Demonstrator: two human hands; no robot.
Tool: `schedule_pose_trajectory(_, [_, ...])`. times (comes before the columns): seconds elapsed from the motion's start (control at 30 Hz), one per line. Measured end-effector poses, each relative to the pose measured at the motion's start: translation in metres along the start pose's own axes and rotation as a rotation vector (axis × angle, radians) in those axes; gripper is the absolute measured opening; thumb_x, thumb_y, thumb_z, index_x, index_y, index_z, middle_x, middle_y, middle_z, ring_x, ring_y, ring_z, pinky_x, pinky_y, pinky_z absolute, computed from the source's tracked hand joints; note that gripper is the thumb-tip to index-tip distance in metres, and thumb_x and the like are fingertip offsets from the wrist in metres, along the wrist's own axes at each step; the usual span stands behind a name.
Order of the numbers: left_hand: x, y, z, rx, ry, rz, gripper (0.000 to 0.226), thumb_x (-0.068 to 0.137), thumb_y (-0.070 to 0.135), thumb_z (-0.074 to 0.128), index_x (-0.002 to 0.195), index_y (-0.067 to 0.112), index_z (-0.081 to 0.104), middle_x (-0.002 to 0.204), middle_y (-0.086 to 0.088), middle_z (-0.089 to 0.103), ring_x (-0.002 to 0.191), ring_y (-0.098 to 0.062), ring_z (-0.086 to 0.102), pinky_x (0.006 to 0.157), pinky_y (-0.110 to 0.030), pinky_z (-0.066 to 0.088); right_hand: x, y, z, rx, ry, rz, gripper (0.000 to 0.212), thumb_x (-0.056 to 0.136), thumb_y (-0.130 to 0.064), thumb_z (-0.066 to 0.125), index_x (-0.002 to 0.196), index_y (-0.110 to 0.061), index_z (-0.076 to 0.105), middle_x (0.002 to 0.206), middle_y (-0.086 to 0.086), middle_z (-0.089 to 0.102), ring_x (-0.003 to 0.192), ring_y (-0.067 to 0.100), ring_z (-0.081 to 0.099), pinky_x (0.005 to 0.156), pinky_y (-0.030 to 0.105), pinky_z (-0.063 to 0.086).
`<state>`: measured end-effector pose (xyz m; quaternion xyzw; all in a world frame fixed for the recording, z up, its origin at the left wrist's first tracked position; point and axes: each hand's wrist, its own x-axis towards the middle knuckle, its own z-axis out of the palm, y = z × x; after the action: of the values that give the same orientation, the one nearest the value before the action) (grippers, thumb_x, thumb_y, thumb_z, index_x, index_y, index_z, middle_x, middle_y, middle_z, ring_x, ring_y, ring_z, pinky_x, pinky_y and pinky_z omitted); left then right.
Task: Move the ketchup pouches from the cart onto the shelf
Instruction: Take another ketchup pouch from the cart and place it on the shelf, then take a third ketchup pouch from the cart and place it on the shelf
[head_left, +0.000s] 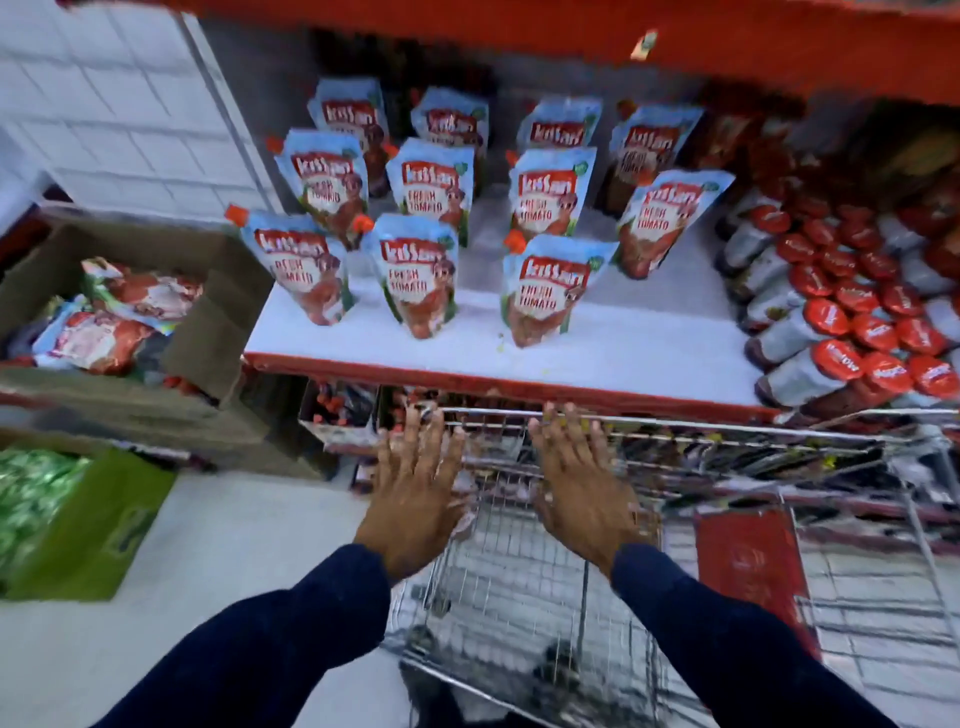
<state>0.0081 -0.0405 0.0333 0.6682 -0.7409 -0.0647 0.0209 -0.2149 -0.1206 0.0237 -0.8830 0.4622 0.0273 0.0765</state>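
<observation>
Looks well along, judging by the shelf across the middle of the frame: eleven or so ketchup pouches standing upright there in loose rows, front row of three near the red edge, more behind, fourth column on the right a bit short. Blue-and-white stand-up bags, red "Fresh Tomato" label, orange corner spouts, a few leaning slightly. Still bare white shelf in front and between the rows, so room for more. Hard to say what's left in the cart at lower centre: wire basket mostly see-through from here, no pouch clearly visible inside, the red panel on the right probably just part of the cart. More similar pouches lying flat in a cardboard box at the left edge, though not sure those count. Both hands empty right now: left hand and right hand stretched flat over the cart's front rim, fingers spread wide and straight, holding nothing, tips about level with the top wire. Red-capped bottles packed at the right of the shelf, apart from the pouches. Probably between trips, reaching down for the next one.
</observation>
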Motion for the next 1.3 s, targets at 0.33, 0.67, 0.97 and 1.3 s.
schedule_pose_trajectory(0.33, [-0.013,-0.005,0.078,0.114,-0.319,-0.039,0.071,0.084,0.015,0.063,0.142,-0.005,0.026,0.146,-0.025,0.042,0.147,-0.039,0.007,0.112,-0.053,-0.022,0.026,-0.041,0.073,0.106,-0.333,0.014,0.065,0.098,-0.020,0.052,0.154,-0.011,0.021,0.161,0.011,0.030,0.148,0.030,0.027,0.121,0.044,0.026])
schedule_pose_trajectory(0.67, [0.018,-0.009,0.087,0.008,-0.450,-0.091,0.027,0.076,-0.013,0.055,0.092,0.006,0.065,0.081,-0.014,0.072,0.084,-0.031,0.071,0.092,-0.045,0.054,0.069,-0.042,0.083,0.161,-0.287,0.059,0.027,0.086,-0.007,0.052,0.100,-0.012,0.074,0.085,0.015,0.072,0.080,0.033,0.066,0.065,0.032,0.047])
schedule_pose_trajectory(0.97, [0.027,-0.001,0.066,-0.146,-0.313,-0.126,0.013,0.076,-0.003,0.061,0.086,0.005,0.063,0.086,-0.017,0.069,0.099,-0.032,0.058,0.083,-0.038,0.049,0.042,-0.016,0.056,0.284,-0.225,0.066,0.026,0.095,-0.017,0.049,0.102,-0.022,0.074,0.092,0.009,0.076,0.079,0.029,0.067,0.067,0.038,0.057])
schedule_pose_trajectory(1.3, [0.028,0.040,-0.052,-0.461,0.043,-0.002,0.030,0.088,0.012,0.059,0.116,0.022,0.057,0.103,0.001,0.050,0.105,-0.018,0.042,0.088,-0.037,0.044,-0.016,0.040,-0.077,0.638,0.091,0.090,0.016,0.098,-0.023,0.055,0.098,-0.030,0.069,0.089,-0.008,0.075,0.076,0.009,0.067,0.070,0.035,0.056])
